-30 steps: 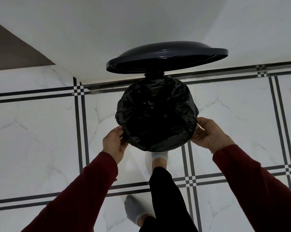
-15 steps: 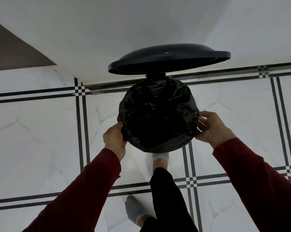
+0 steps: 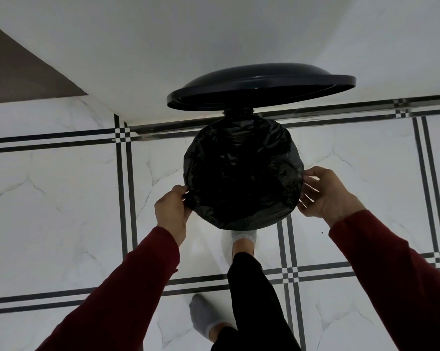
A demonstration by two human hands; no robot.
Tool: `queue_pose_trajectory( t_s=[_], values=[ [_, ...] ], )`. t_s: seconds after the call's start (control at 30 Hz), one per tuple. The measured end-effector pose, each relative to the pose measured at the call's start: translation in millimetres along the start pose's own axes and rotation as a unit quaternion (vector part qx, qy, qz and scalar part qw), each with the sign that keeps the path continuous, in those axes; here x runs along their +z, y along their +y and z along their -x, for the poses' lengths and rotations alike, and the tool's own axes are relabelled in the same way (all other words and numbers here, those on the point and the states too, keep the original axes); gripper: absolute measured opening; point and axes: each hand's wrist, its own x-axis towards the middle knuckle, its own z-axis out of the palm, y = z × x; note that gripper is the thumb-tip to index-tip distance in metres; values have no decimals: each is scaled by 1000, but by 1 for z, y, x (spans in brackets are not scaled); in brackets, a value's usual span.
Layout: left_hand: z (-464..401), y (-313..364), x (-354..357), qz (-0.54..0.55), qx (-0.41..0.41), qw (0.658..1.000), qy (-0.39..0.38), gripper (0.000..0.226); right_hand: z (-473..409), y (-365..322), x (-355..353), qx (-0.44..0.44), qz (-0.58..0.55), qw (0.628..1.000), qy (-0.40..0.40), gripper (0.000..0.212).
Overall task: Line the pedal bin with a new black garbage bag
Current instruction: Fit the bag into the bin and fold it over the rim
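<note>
- Pedal bin (image 3: 241,225), seen from above; lid (image 3: 260,87) raised at the far side, a socked foot (image 3: 243,240) at its near base, presumably on the pedal, which is hidden.
- Black garbage bag (image 3: 243,173) lies inside the bin, its mouth folded outward over the rim; the interior is too dark to show any contents.
- Left hand (image 3: 172,212) pinches the bag's edge at the left rim; right hand (image 3: 326,196) curls its fingers against the bag at the right rim.
- The bag lies between the hands, both equally near; the coming move is judged a downward tuck on each flank.
</note>
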Motion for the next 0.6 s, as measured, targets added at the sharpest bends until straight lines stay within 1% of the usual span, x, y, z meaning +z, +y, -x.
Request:
queue_pose_trajectory(
  t_s=[0.1, 0.17, 0.23, 0.27, 0.33, 0.4, 0.5, 0.6],
  values=[
    [1, 2, 1, -15, -7, 999, -34, 9, 1, 1, 1, 7, 13, 1000, -16, 9],
    [2, 3, -1, -43, -32, 997, -46, 11, -1, 2, 2, 12, -2, 999, -32, 12],
    [4, 2, -4, -55, -76, 994, -47, 24, -3, 3, 1, 12, 3, 999, -35, 19],
    [5, 2, -6, -38, -96, 993, -57, 28, -4, 3, 0, 13, 14, 999, -35, 23],
    [6, 1, -5, 36, -122, 989, -78, 26, -2, 1, 0, 20, 29, 999, -37, 32],
    [6, -1, -1, 76, -119, 987, -73, 28, -1, 0, 1, 35, 22, 998, -50, 39],
    [6, -1, 6, 80, -111, 989, -63, 37, 4, 2, 5, 45, -3, 996, -73, 42],
    [8, 1, 9, 52, -118, 989, -70, 32, 16, 4, 12, 36, -19, 995, -90, 46]
  ],
)
